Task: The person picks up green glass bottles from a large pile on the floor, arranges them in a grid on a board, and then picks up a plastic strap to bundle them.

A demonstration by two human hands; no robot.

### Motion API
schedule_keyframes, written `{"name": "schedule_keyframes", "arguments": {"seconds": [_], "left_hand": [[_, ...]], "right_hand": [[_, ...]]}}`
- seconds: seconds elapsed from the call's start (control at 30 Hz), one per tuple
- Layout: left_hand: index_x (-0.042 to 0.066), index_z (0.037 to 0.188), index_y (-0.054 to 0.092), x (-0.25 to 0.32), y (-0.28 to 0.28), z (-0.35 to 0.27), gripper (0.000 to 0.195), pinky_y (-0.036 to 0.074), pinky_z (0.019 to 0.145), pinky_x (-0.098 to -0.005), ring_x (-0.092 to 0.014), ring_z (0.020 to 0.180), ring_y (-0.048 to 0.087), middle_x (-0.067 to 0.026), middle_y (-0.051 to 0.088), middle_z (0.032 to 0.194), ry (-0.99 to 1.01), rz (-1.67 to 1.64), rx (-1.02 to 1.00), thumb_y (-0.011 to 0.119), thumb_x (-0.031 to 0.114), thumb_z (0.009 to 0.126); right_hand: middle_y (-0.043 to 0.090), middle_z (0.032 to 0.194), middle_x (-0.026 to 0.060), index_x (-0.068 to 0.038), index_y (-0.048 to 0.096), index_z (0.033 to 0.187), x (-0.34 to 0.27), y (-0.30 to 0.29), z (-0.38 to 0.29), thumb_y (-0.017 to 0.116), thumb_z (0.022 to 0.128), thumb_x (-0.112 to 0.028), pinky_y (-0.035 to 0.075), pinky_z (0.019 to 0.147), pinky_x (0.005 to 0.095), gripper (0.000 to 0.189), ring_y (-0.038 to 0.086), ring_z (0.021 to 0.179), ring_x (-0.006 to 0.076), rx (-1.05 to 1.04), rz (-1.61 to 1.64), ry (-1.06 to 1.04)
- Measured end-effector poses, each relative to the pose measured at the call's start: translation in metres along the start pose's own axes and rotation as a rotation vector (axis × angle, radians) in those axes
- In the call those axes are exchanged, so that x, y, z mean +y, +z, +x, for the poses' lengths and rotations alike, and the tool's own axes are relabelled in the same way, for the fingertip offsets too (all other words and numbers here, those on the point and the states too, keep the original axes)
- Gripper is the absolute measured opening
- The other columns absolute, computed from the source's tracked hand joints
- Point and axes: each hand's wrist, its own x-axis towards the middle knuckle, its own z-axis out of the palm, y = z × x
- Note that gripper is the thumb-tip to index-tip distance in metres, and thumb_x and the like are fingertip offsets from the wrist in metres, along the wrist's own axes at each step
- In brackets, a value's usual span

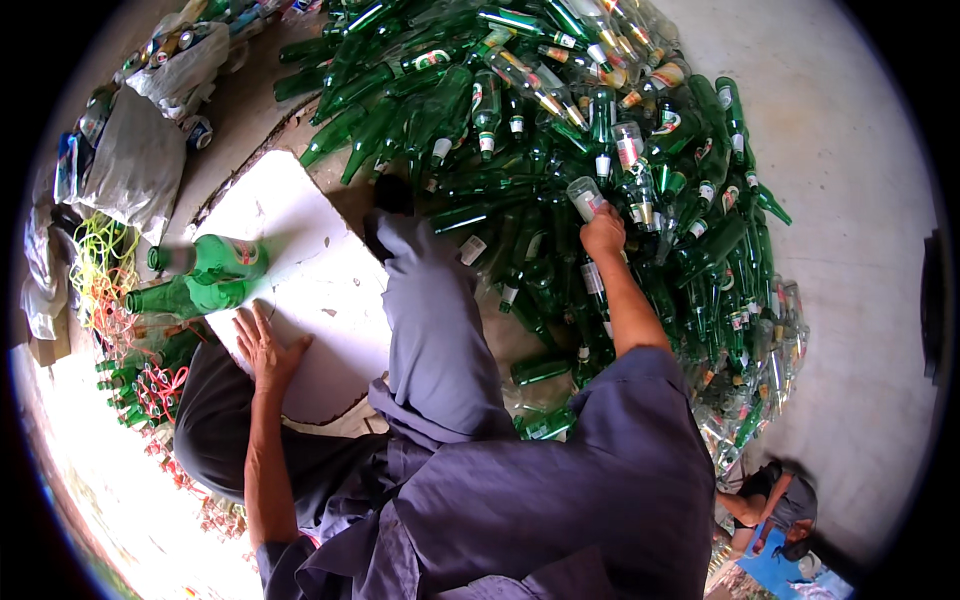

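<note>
My left hand point(271, 354) rests with spread fingers on a white board point(330, 277) and holds nothing. Just above its fingertips, two green glass bottles point(225, 256) are on the board's left edge, their necks towards the left. My right hand point(602, 232) is closed around a clear glass bottle point(583, 196) with a label, over a large heap of mostly green glass bottles point(442, 97). Which end of that bottle is in my fingers is hard to tell.
Plastic bags point(139, 165) with crushed cans lie at the upper left. Below them are yellow and red plastic strings point(105, 277) and more green bottles point(131, 390). A pale wall point(840, 225) borders the heap on the right. Another person point(780, 502) sits at the lower right.
</note>
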Motion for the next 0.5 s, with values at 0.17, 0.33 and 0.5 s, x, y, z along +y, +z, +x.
{"name": "schedule_keyframes", "arguments": {"seconds": [0.17, 0.33, 0.5], "left_hand": [[0.005, 0.155, 0.011, -0.002, 0.001, 0.0, 0.121, 0.007, 0.117, -0.0571, -0.047, 0.147, 0.002, -0.0331, 0.007, 0.157, -0.007, 0.009, 0.003, 0.084, 0.044, 0.066], [0.005, 0.155, 0.011, 0.0, -0.001, -0.001, 0.12, 0.007, 0.117, -0.0577, -0.047, 0.147, 0.002, -0.0334, 0.007, 0.157, -0.01, 0.008, -0.012, 0.084, 0.043, 0.067], [0.006, 0.155, 0.011, -0.001, 0.0, 0.0, 0.12, 0.007, 0.117, -0.0588, -0.048, 0.146, 0.002, -0.0343, 0.006, 0.156, 0.014, 0.002, 0.005, 0.083, 0.043, 0.067]], "right_hand": [[0.052, 0.138, 0.0144, -0.007, 0.044, 0.138, -0.005, 0.003, 0.005, 0.067, 0.076, -0.02, 0.043, 0.104, 0.0453, 0.067, 0.051, 0.125, 0.0361, 0.004, -0.04, 0.044], [0.049, 0.142, 0.0113, -0.008, 0.038, 0.142, 0.003, 0.007, 0.017, 0.071, 0.076, -0.022, 0.041, 0.103, 0.0482, 0.075, 0.049, 0.129, 0.0333, -0.095, -0.071, 0.095], [0.054, 0.133, 0.0125, -0.006, 0.044, 0.135, 0.008, 0.013, 0.02, 0.066, 0.081, -0.019, 0.04, 0.101, 0.0483, 0.06, 0.052, 0.124, 0.0317, -0.071, -0.183, 0.03]]}}
